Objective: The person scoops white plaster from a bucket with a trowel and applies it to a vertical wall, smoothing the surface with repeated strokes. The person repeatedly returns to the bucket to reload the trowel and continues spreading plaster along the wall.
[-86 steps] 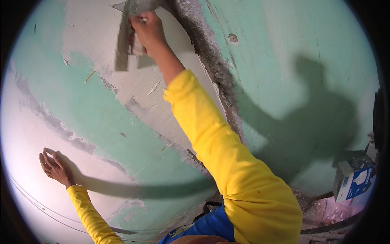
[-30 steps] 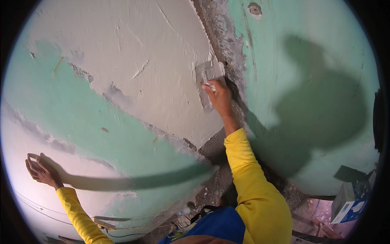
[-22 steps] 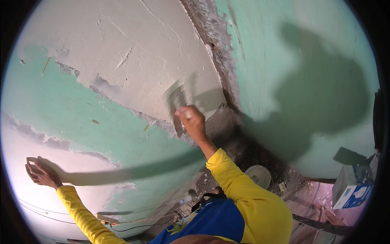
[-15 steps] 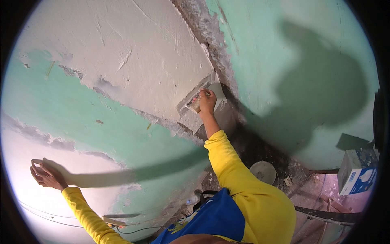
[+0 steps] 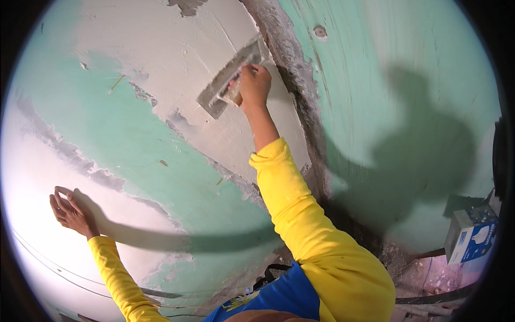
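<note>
My right hand point(image 5: 255, 87) is closed around the handle of a plastering trowel point(image 5: 212, 103). The flat, grey rectangular blade lies tilted against a broad patch of pale plaster point(image 5: 166, 48) on the wall, near the patch's edge along the corner. Out to the left, my left hand point(image 5: 72, 213) is raised beside a whitish part of the wall, fingers apart and nothing in it. Whether its fingertips touch the wall I cannot tell. Both arms wear yellow sleeves.
Green painted wall point(image 5: 150, 139) with ragged grey edges borders the plaster. A rough bare strip point(image 5: 289, 75) runs down the corner, beside another green wall point(image 5: 365, 80) carrying my shadow. A blue and white box point(image 5: 472, 236) stands at lower right. Thin cables point(image 5: 59, 268) cross lower left.
My right hand has carried the trowel up along the plaster, away from the lower corner. The left hand appears slightly higher and further right, and the whole view has shifted.
</note>
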The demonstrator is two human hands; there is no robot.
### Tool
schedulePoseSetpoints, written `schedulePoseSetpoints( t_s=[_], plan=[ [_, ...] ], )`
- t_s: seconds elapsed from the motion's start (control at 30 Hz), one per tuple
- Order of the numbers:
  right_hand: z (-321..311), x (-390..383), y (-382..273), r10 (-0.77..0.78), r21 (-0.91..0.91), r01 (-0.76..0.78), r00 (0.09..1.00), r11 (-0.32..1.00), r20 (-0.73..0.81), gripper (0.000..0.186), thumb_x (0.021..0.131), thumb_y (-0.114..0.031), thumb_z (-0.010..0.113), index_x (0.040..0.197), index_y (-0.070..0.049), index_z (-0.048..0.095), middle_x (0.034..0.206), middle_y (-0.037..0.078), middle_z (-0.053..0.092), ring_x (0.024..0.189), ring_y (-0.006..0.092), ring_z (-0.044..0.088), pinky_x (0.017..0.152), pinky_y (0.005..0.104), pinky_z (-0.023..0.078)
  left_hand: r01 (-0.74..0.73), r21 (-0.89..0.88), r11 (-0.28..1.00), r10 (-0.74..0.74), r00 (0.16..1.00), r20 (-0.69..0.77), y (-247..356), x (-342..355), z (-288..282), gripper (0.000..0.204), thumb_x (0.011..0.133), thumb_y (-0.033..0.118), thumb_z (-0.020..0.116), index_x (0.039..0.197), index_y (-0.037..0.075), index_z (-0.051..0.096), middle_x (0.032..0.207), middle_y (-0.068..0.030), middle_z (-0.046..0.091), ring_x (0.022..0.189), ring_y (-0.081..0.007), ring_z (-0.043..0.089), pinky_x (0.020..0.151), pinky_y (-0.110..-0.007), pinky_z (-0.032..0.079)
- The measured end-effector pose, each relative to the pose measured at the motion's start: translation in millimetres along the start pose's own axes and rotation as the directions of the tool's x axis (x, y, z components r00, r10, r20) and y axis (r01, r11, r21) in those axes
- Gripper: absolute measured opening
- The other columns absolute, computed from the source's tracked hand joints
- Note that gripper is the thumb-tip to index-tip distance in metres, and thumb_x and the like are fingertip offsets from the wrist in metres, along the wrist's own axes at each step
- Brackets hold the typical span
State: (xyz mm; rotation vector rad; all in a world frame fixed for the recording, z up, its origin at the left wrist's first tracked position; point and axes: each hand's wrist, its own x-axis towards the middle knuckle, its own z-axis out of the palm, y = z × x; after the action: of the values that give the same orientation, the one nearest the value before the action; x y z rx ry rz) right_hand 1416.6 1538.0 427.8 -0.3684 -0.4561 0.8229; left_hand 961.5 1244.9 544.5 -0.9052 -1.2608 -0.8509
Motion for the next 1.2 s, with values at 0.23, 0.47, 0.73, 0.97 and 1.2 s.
schedulePoseSetpoints(
  t_s=[0.23, 0.47, 0.73, 0.97, 1.2],
  plan=[
    [112.5, 39.8, -69.1, -0.229, -0.113, 0.249, 0.959, 0.962, 0.166, 0.019, 0.091, -0.012, 0.069, 0.094, 0.006, 0.064, 0.077, 0.015, 0.064, 0.059, 0.0243, 0.065, 0.049, 0.0399, 0.055, -0.027, -0.010, 1.000, 0.026, 0.999, -0.019, -1.5, -1.6, 3.4, 0.055, 0.104, 0.057, 0.036, 0.149, 0.027, 0.047, 0.158, -0.0040, 0.036, 0.147, -0.0225, 0.030, 0.119, -0.044, 0.020],
    [144.9, 5.1, -92.1, -0.337, 0.091, 0.334, 0.823, 0.938, 0.457, 0.028, 0.085, -0.019, 0.077, 0.095, 0.004, 0.065, 0.084, 0.013, 0.070, 0.054, 0.0208, 0.065, 0.052, 0.0349, 0.054, -0.049, -0.007, 0.999, 0.049, 0.999, 0.016, -8.8, 2.5, -5.4, 0.055, 0.106, 0.054, 0.035, 0.150, 0.025, 0.046, 0.159, -0.0049, 0.036, 0.147, -0.0225, 0.029, 0.119, -0.044, 0.020],
    [20.1, 42.7, -75.3, -0.383, -0.316, 0.581, 0.771, 0.750, 0.508, 0.028, 0.086, -0.030, 0.080, 0.092, -0.006, 0.067, 0.069, 0.007, 0.068, 0.058, 0.0184, 0.065, 0.057, 0.0336, 0.052, -0.049, -0.002, 0.999, 0.048, 0.999, -0.007, -9.6, -0.7, -1.2, 0.054, 0.106, 0.052, 0.036, 0.152, 0.024, 0.044, 0.160, -0.0065, 0.034, 0.148, -0.0240, 0.029, 0.119, -0.045, 0.019],
    [40.2, 133.0, -89.7, -0.475, -0.472, 0.780, 0.625, 0.412, 0.619, 0.034, 0.085, -0.037, 0.078, 0.087, -0.005, 0.066, 0.076, 0.016, 0.070, 0.071, 0.0344, 0.067, 0.067, 0.0412, 0.053, -0.038, 0.022, 0.999, 0.039, 0.999, -0.011, -4.7, -0.5, 1.1, 0.054, 0.106, 0.052, 0.037, 0.152, 0.024, 0.044, 0.159, -0.0073, 0.035, 0.148, -0.0249, 0.029, 0.120, -0.045, 0.019],
    [45.2, 34.3, -61.3, -0.475, -0.258, 0.917, 0.380, 0.303, 0.794, 0.030, 0.085, -0.037, 0.079, 0.093, -0.009, 0.069, 0.080, 0.011, 0.071, 0.067, 0.0230, 0.068, 0.064, 0.0355, 0.052, -0.066, 0.042, 0.997, 0.067, 0.998, -0.010, -12.9, 1.1, -0.2, 0.050, 0.106, 0.048, 0.040, 0.150, 0.025, 0.047, 0.159, -0.0052, 0.036, 0.147, -0.0245, 0.031, 0.119, -0.045, 0.021]
  ],
)
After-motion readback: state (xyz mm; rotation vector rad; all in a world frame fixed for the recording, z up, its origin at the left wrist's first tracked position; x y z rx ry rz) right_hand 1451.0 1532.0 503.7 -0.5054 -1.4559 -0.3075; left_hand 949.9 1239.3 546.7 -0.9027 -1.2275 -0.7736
